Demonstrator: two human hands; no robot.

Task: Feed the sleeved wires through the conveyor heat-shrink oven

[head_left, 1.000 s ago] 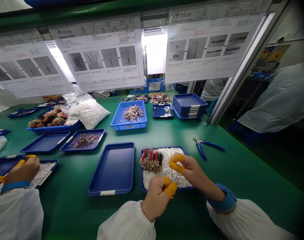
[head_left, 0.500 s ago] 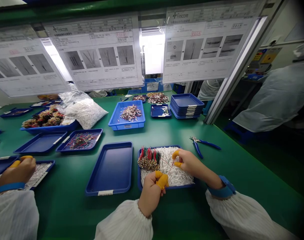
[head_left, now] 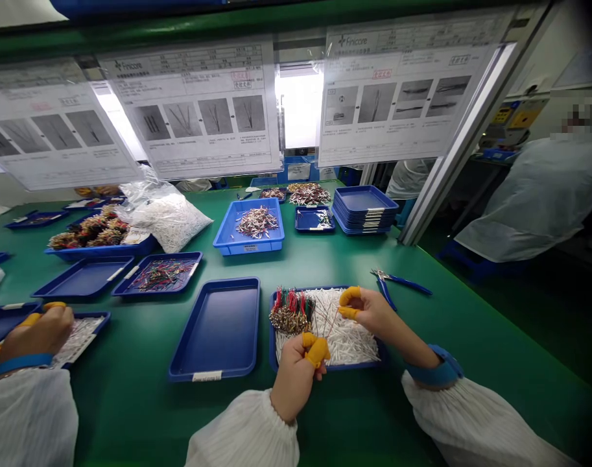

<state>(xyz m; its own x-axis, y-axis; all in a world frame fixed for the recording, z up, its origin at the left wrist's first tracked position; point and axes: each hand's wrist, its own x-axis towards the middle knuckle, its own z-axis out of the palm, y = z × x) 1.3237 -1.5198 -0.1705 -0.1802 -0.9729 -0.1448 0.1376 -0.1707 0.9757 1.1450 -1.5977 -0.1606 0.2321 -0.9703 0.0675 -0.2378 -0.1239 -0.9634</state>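
Over the blue tray (head_left: 325,288), the left hand (head_left: 298,370) pinches thin wires (head_left: 323,319) while the right hand (head_left: 371,314) stays half-open; a slack pinch could drop them among the white tubes (head_left: 344,340).

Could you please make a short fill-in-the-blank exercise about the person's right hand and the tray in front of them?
1. The person's right hand wears orange ____ on its thumb and one finger.
2. The band on the person's right wrist is ____.
3. The bundle of coloured wires lies at the ____ side of the blue tray.
4. The blue-handled pliers lie to the ____ of that tray.

Missing words: finger cots; blue; left; right.
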